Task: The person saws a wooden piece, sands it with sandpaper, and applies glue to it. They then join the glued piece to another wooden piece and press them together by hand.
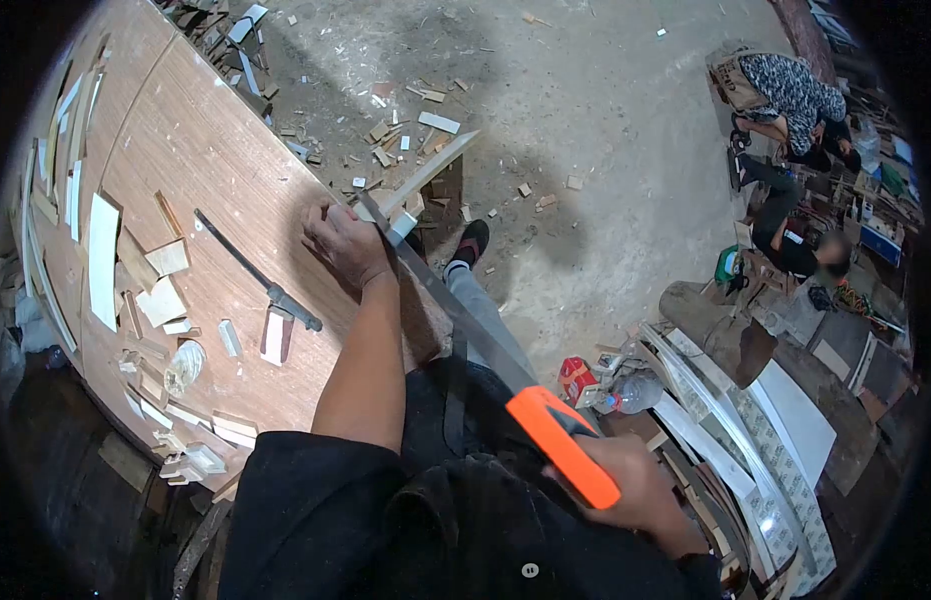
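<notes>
My right hand [630, 480] grips a handsaw by its orange handle [565, 447], in front of my right side. The saw blade [465, 325] runs up and left to the table edge, where its far end crosses beside a wooden strip [435, 172]. My left hand [347, 243] rests at the edge of the wooden table [245, 180], fingers curled over the strip, which juts out past the edge over the floor. A short white-faced part [401, 226] shows next to the blade. My left fingers partly hide the strip's near end.
On the table lie a dark bar tool [250, 265], a long white strip [103, 260], offcuts and a tape roll [185, 365]. Wood scraps [385, 140] litter the floor. At right are stacked panels [785, 410], a plastic bottle [635, 393] and two people [785, 100] low down.
</notes>
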### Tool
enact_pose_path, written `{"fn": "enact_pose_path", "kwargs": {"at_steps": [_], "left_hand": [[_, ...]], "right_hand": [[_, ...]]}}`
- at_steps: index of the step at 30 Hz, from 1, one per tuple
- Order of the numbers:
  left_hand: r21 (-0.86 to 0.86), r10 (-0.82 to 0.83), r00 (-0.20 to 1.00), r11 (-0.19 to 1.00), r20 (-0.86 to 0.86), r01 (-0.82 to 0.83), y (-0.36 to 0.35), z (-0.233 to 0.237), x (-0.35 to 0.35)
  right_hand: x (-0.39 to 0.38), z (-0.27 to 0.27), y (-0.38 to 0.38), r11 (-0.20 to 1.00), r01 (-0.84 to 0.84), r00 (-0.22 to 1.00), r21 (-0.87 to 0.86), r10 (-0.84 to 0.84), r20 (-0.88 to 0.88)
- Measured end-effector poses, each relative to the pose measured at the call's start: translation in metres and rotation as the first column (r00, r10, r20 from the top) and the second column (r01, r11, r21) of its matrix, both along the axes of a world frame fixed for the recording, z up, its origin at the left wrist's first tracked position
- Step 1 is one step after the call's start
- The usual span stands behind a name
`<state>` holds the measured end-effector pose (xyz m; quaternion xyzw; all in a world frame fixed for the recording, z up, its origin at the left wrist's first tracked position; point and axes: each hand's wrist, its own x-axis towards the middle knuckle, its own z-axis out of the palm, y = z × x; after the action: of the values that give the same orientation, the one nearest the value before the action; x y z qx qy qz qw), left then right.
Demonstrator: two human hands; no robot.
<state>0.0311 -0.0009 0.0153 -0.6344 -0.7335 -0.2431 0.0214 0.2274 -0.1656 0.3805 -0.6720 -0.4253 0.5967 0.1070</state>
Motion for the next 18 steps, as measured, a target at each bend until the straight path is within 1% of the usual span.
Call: {"fn": "enact_pose_path", "kwargs": {"at_steps": [1,3,4,6,7,8,10,11,12,13,14,15,16,18], "left_hand": [[-0.004,0.008,1.000,1.000,-0.003,-0.008,-0.001,-0.001,-0.002],[0.032,0.003,0.993,1.000,-0.122,0.001,-0.002,-0.001,-0.004],[0.034,-0.008,0.994,0.999,-0.111,0.012,-0.001,-0.002,-0.003],[-0.015,0.021,0.996,1.000,-0.088,-0.023,-0.001,0.000,-0.002],[-0.023,0.029,0.998,0.999,-0.047,-0.030,-0.001,0.002,0.000],[-0.020,0.031,0.999,0.999,-0.041,-0.031,-0.002,0.004,0.001],[-0.123,0.076,0.997,0.990,0.019,-0.073,-0.001,0.007,0.003],[-0.121,0.083,0.996,0.989,0.019,-0.080,-0.001,0.006,0.002],[-0.064,0.035,0.999,0.997,-0.015,-0.035,-0.001,0.007,0.001],[-0.008,-0.012,0.999,1.000,-0.052,0.011,0.000,0.007,0.000],[-0.006,-0.005,0.999,1.000,-0.054,0.005,0.001,0.007,0.001],[-0.072,0.086,0.989,0.994,0.120,-0.077,0.000,0.011,0.006],[-0.152,0.186,0.942,0.977,0.280,-0.147,-0.002,0.014,0.005],[-0.135,0.182,0.945,0.980,0.273,-0.149,-0.002,0.004,0.001]], "right_hand": [[-0.001,0.000,0.004,1.000,-0.008,1.000,-0.004,0.008,-0.003],[-0.003,0.004,0.011,0.998,-0.003,0.999,-0.057,0.005,0.034],[-0.001,0.006,0.007,0.998,0.009,0.999,-0.054,-0.007,0.045],[0.005,0.009,-0.002,0.990,-0.114,0.993,-0.086,0.114,0.001],[0.009,0.019,0.003,0.991,-0.091,0.995,-0.095,0.087,-0.052],[0.013,0.020,-0.001,0.991,-0.092,0.995,-0.092,0.089,-0.046],[0.019,0.016,-0.011,0.998,-0.010,0.999,-0.057,0.008,-0.046],[0.016,0.010,-0.010,0.999,0.027,0.999,-0.023,-0.028,-0.036],[0.016,0.003,-0.009,1.000,0.021,0.999,-0.023,-0.022,-0.038],[0.017,-0.005,-0.008,1.000,-0.003,1.000,0.003,0.003,0.005],[0.018,-0.015,-0.008,0.999,-0.027,0.998,0.027,0.026,0.049],[0.019,-0.025,-0.013,0.995,-0.051,0.996,0.091,0.044,0.080],[0.020,-0.029,-0.016,0.994,-0.062,0.996,0.089,0.055,0.072],[0.022,-0.032,-0.020,0.992,-0.108,0.991,0.070,0.102,0.081]]}}
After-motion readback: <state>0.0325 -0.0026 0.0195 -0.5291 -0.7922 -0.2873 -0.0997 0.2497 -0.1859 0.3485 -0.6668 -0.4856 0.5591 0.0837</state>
